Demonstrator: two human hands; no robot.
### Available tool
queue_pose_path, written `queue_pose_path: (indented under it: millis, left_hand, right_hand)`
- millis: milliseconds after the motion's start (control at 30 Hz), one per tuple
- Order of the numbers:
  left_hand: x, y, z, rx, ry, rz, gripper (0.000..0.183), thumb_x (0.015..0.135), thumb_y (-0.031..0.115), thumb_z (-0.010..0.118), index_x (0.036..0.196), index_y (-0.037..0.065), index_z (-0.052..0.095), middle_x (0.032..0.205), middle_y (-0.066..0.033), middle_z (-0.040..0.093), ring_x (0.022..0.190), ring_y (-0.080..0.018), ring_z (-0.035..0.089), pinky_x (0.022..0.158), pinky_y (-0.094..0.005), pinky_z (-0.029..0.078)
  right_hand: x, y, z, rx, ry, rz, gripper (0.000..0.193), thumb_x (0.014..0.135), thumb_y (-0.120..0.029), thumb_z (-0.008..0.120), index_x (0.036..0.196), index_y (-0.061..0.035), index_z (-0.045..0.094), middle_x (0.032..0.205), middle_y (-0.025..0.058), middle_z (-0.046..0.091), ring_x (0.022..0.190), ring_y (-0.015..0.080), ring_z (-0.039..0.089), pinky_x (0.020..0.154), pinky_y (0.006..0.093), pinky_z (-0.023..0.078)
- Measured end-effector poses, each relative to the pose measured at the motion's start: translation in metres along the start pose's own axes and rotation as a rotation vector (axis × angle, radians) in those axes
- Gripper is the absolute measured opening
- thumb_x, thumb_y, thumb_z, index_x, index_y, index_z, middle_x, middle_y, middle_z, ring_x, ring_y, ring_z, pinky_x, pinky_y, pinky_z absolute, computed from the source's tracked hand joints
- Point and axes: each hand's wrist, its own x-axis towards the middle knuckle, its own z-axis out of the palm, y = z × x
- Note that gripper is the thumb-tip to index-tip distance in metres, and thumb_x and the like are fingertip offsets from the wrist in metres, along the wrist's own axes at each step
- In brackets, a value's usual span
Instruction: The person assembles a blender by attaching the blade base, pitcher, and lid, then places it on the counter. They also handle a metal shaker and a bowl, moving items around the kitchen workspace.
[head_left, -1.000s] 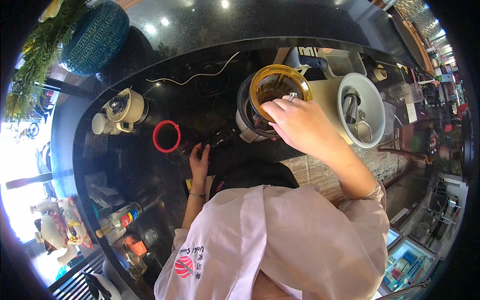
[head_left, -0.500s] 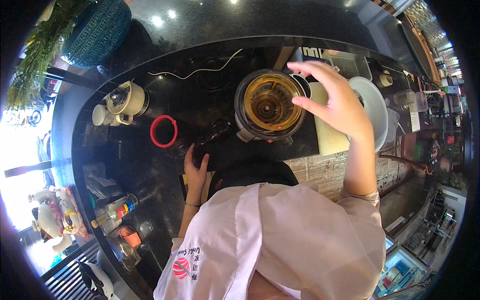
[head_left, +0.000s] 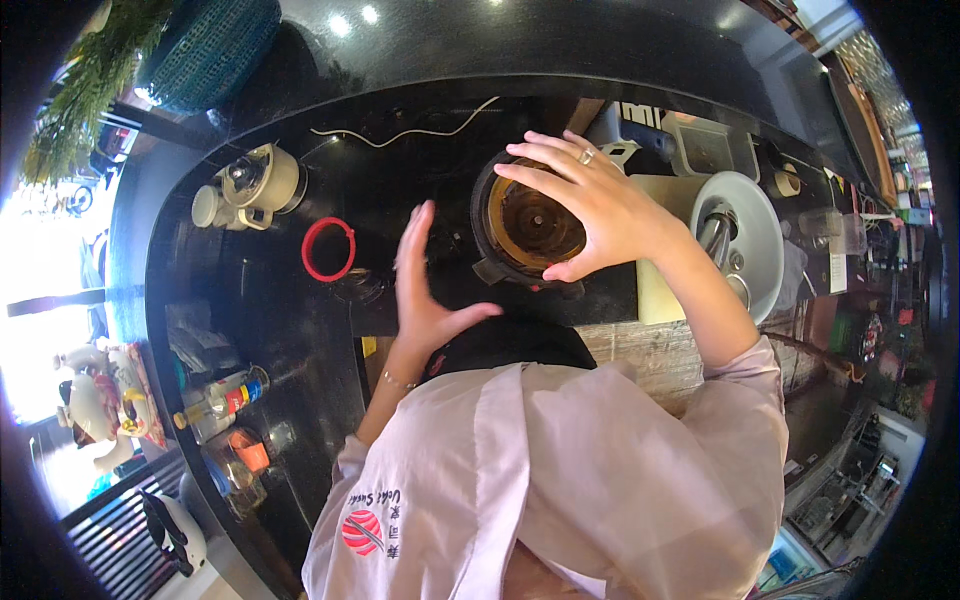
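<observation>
A round dark appliance (head_left: 486,225) with an amber bowl (head_left: 538,222) set in its top stands on the black counter. My right hand (head_left: 600,205) is spread over the bowl's right side, thumb low and fingers across the far rim. Whether the fingertips touch the rim I cannot tell. Left of the appliance, my left hand (head_left: 425,295) is raised with its fingers stretched out and the thumb apart, holding nothing. A red ring (head_left: 329,249) lies further left, with a small clear dish-like piece (head_left: 358,287) beside it.
To the right are a cream cutting board (head_left: 660,293) and a large pale bowl (head_left: 765,230) holding metal parts. A beige pot (head_left: 265,185) stands at the far left, near a white cable (head_left: 400,140). Several bottles (head_left: 222,405) are at the near left. A blue planter (head_left: 210,55) sits beyond.
My right hand has come left and down over the amber bowl. My left hand has risen off the counter's near edge and moved right, toward the appliance.
</observation>
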Motion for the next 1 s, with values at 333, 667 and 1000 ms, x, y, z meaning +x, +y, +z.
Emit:
queue_pose_path:
  millis: [333,667,1000]
  left_hand:
    - [0.030,-0.007,0.060,-0.253,-0.086,-0.021,0.137,0.051,0.029,0.101,0.153,0.007,0.012,0.148,-0.0183,0.040,0.136,-0.0298,0.045,0.112,-0.0444,0.039]
    - [0.033,-0.001,0.058,-0.118,-0.038,0.012,0.125,0.052,0.027,0.098,0.149,0.003,0.023,0.144,-0.0186,0.045,0.130,-0.0303,0.052,0.107,-0.0416,0.044]
    - [0.037,-0.001,0.038,-0.108,-0.164,-0.018,0.136,0.051,0.033,0.099,0.154,0.000,0.017,0.148,-0.0188,0.043,0.137,-0.0337,0.045,0.112,-0.0431,0.037]
  right_hand:
    - [-0.004,-0.037,0.022,-0.096,0.197,0.242,0.096,0.067,-0.048,0.081,0.146,-0.0112,0.043,0.145,0.0177,0.043,0.136,0.0365,0.039,0.115,0.0536,0.029]
    - [0.002,-0.062,0.035,-0.158,0.270,0.427,0.092,0.072,-0.046,0.078,0.149,-0.0103,0.041,0.147,0.0159,0.042,0.136,0.0376,0.039,0.114,0.0501,0.032]
    - [-0.015,-0.025,-0.003,0.144,0.330,0.203,0.086,0.078,-0.042,0.079,0.148,-0.0089,0.042,0.151,0.0176,0.044,0.141,0.0361,0.040,0.117,0.0488,0.030]
